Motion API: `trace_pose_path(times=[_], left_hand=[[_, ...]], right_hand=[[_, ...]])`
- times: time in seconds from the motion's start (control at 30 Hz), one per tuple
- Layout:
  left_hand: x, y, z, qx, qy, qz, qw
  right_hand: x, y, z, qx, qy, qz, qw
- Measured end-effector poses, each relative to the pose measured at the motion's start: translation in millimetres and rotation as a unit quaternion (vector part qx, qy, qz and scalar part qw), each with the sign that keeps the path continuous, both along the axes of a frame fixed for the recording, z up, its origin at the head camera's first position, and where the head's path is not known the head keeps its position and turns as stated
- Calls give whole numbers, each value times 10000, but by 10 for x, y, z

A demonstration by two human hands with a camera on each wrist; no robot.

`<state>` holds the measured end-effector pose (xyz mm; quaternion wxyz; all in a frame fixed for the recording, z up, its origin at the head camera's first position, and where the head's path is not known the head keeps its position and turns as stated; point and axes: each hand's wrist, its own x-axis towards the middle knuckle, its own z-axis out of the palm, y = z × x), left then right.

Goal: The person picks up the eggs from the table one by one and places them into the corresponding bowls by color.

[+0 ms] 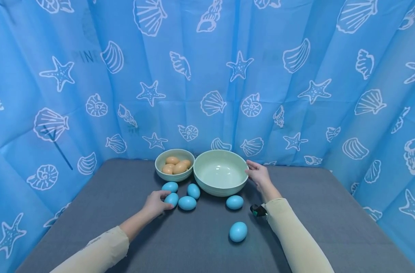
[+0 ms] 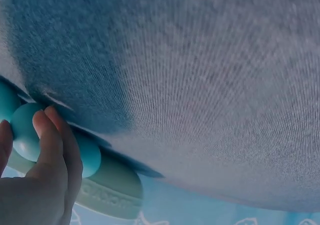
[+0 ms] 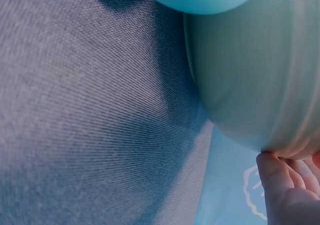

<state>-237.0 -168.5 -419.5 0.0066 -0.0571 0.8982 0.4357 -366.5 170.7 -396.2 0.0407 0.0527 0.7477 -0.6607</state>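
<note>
My left hand has its thumb and fingers around a blue egg, which rests among several other blue eggs in front of the small bowl. In the left wrist view the fingers of my left hand lie on that blue egg. The large pale green bowl stands empty beside the small one. With thumb and fingertips, my right hand holds its right rim. The right wrist view shows the fingers of my right hand against the outside of the large bowl.
Several brown eggs lie in the small bowl. One blue egg sits in front of the large bowl, another nearer the front. A blue curtain with white shells hangs behind the grey table.
</note>
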Motion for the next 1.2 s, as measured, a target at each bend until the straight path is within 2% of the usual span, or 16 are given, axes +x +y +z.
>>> trace_pose_path(times=[0.1, 0.2, 0.33, 0.53, 0.83, 1.2], left_hand=[[13, 1, 8, 60, 101, -12, 9999], [24, -7, 19, 327, 221, 1, 9992], [27, 8, 99, 680, 337, -3, 9971], [38, 86, 212, 922, 399, 2, 9949], [-37, 246, 285, 1424, 338, 50, 9892], [-109, 450, 380, 2013, 426, -55, 9786]], right_hand=[[1, 3, -5, 8, -11, -1, 10000], [3, 1, -10, 24, -6, 29, 10000], [-6, -1, 3, -6, -4, 25, 10000], [-9, 2, -2, -40, -41, -37, 10000], [-14, 3, -26, -62, -10, -56, 10000], [12, -1, -14, -35, 31, -57, 10000]])
